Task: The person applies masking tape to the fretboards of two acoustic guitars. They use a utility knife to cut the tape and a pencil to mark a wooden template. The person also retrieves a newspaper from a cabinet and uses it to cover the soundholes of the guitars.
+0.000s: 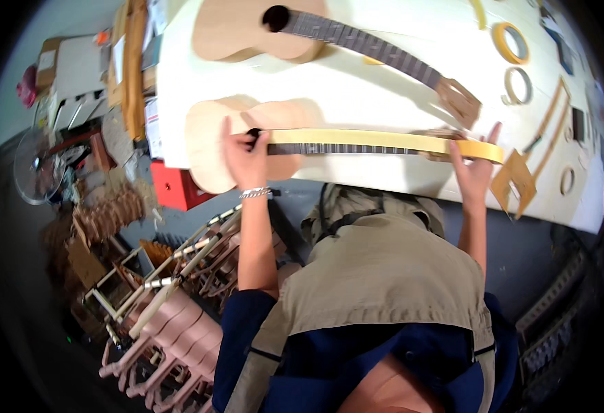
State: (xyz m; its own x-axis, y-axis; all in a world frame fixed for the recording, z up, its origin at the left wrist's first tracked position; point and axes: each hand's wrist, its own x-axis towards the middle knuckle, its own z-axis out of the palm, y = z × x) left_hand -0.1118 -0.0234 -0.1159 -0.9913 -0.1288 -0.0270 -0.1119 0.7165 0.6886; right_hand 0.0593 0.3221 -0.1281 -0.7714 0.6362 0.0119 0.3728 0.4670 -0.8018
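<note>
An unfinished pale wooden guitar (209, 148) lies on the white workbench (357, 96), its dark fretboard running right. A long yellow strip of masking tape (357, 138) stretches along the neck. My left hand (245, 155) presses the tape's end down at the sound hole. My right hand (474, 167) holds the tape's other end, a yellow roll (488, 150), near the headstock.
A second unfinished guitar (254, 31) lies farther back on the bench. Tape rolls (510, 41) and wooden parts (522, 172) sit at the right. Stacked guitar necks and wooden pieces (171, 296) crowd the floor at the left, beside a red box (172, 186).
</note>
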